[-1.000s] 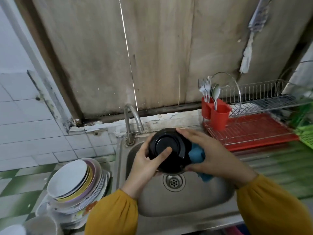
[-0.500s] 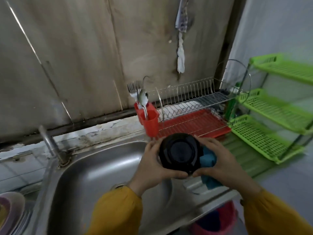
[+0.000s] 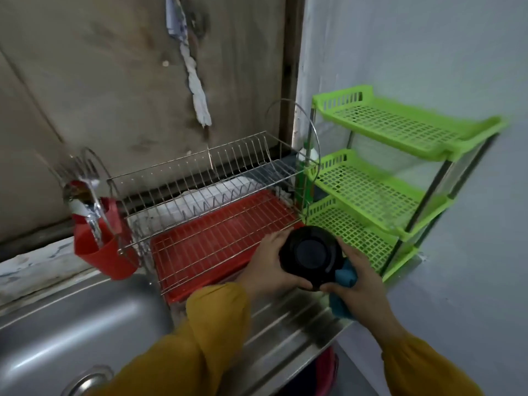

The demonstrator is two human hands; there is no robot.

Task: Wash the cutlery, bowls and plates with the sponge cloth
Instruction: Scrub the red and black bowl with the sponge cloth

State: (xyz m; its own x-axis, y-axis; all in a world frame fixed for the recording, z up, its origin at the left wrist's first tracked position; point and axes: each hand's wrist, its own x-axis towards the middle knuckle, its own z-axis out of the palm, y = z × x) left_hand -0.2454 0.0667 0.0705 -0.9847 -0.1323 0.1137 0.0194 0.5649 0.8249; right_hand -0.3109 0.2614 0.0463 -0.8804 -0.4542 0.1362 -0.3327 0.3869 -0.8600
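Single head-worn view, forward and down, close above the dish rack (image 3: 217, 235)

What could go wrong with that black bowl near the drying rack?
The black bowl is held bottom-up between the left hand and the right hand, above the steel drainboard. The right hand also grips the blue sponge cloth, so its hold on the bowl may be weaker; the bowl might slip and drop. It is also close to the dish rack and might bump the wires.
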